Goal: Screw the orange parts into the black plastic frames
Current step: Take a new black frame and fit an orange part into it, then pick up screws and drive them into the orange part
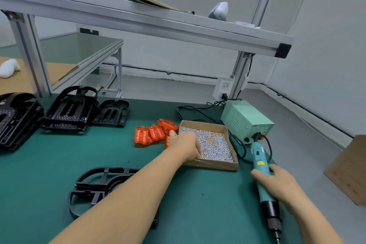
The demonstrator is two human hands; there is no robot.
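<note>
A person's view down onto a green workbench point(59, 164). The left hand point(186, 144) reaches forward into a shallow cardboard box point(213, 165) of small silver screws point(215, 144), fingers curled down among them; whether it has a screw pinched yet cannot be told, since the fingertips are hidden behind the hand. The right hand point(277, 182) is wrapped round the teal body of an electric driver point(264, 180), which lies pointing toward the viewer, bit at the bottom edge of the picture, its cable running back to a pale green power unit point(245, 120) behind the box.

The step in hand looks like fetching a screw — the fastening itself has not begun. Next the screw would need carrying to the frame and an orange part seated in place, then the driver brought upright over the hole.

The orange parts point(154, 132) lie in a loose cluster just left of the box, touching and overlapping one another. They are translucent, bright orange, oblong and ribbed. One black frame point(93, 186) lies flat near the viewer, partly under the left forearm — an open, rounded skeleton with crossbars and no orange part visible in it. More frames point(69, 109) are stacked at the far left of the bench.
</note>
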